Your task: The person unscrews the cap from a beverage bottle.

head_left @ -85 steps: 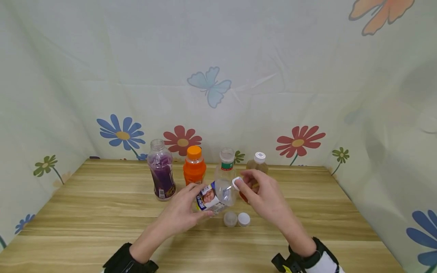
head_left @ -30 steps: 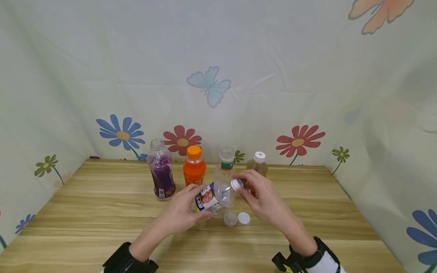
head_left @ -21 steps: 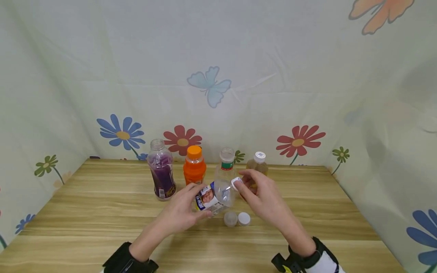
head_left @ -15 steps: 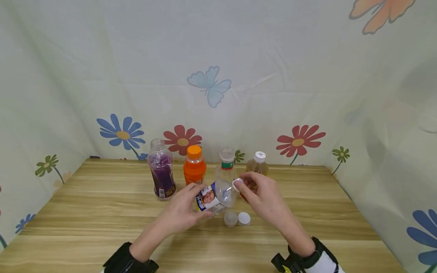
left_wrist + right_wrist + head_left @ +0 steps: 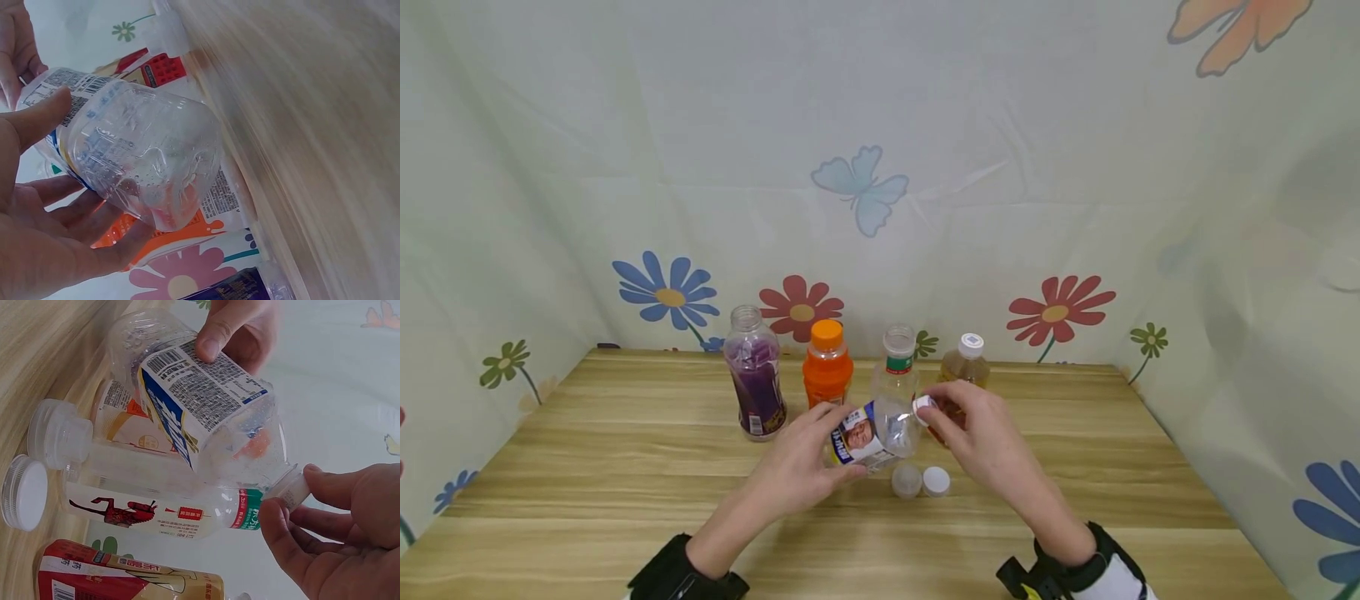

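Currently, the right hand's (image 5: 988, 435) thumb and fingers pinch a white cap (image 5: 923, 407) at the mouth of a tilted clear bottle (image 5: 861, 436), whose body the left hand (image 5: 797, 462) grips, with two loose caps (image 5: 936, 481) before that bottle and an orange bottle (image 5: 827, 371) behind it.

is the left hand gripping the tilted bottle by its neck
No, the left hand grips the tilted bottle around its labelled body, while the right hand pinches the white cap at its mouth.
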The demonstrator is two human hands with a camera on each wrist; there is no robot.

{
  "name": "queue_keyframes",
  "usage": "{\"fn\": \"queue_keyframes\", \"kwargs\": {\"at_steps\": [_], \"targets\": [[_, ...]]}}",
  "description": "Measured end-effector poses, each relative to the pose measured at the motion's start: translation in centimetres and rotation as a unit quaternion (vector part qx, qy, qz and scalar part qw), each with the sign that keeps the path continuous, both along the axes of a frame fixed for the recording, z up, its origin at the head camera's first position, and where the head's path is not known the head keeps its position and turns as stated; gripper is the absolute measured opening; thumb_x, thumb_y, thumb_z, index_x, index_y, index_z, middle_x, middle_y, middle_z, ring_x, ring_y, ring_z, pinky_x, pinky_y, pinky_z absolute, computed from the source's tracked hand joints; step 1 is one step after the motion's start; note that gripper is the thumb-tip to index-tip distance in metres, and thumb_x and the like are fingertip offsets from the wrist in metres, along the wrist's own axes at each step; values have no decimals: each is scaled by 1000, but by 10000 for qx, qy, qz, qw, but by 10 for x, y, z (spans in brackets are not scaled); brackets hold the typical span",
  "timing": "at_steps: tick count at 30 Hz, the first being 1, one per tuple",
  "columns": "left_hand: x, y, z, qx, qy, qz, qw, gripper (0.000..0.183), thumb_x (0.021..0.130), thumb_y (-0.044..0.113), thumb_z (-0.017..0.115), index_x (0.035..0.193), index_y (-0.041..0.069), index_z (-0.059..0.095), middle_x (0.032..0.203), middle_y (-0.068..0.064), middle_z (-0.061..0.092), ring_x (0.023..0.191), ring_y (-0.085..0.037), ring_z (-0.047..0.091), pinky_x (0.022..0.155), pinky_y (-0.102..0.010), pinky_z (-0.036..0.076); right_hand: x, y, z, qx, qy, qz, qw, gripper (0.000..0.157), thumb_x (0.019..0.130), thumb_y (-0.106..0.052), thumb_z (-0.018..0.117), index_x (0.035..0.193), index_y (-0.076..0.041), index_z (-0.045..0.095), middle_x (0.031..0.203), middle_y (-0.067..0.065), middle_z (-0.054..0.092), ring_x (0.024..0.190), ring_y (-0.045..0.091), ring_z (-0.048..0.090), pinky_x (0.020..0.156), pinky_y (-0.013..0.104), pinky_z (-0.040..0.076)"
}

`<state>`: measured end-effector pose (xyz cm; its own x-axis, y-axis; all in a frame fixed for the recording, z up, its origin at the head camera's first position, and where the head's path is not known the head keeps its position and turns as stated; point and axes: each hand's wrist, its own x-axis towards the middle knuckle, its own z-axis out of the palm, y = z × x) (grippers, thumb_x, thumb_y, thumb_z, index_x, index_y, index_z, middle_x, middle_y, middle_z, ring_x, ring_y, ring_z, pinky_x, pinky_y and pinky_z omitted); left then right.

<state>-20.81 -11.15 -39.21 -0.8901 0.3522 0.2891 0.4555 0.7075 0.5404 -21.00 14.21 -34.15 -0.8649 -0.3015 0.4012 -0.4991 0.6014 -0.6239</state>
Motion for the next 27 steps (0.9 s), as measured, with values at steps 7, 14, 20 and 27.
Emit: {"fn": "queue_keyframes", "kwargs": {"at_steps": [7, 14, 20, 27], "targets": [[0, 0, -1, -61, -13, 16, 10000, 75, 83, 37, 88, 143, 5, 58, 131, -8, 61, 109, -24, 59, 97, -48, 51, 0, 3, 0, 102, 308, 379, 9988, 18, 95, -7, 74, 112, -4, 73, 96, 0, 65, 77, 12, 59, 66, 26, 54], [0, -1, -2, -54, 2, -3, 10000, 74, 82, 37, 88, 143, 7, 59, 129, -8, 62, 108, -25, 60, 97, -49, 51, -2, 6, 0, 37, 336, 670, 9972, 23, 93, 0, 74, 115, -3, 72, 105, 1, 67, 76, 14, 59, 64, 25, 53], [-1, -3, -3, -71, -4, -91, 9999, 76, 81, 40, 88, 142, 6, 59, 125, -7, 63, 103, -22, 61, 93, -47, 53, -2, 6, 1, -18, 237, 802, 9965, 27, 91, 5, 73, 117, -3, 72, 116, 4, 68, 84, 14, 64, 72, 28, 58], [-1, -3, -2, 26, -110, -155, 9998, 76, 82, 41, 87, 143, 6, 58, 124, -5, 63, 102, -21, 61, 93, -48, 52, -2, 5, 1, -117, 236, 792, 9965, 30, 90, 7, 74, 118, -4, 71, 113, 3, 68, 84, 18, 65, 72, 30, 59]]}}
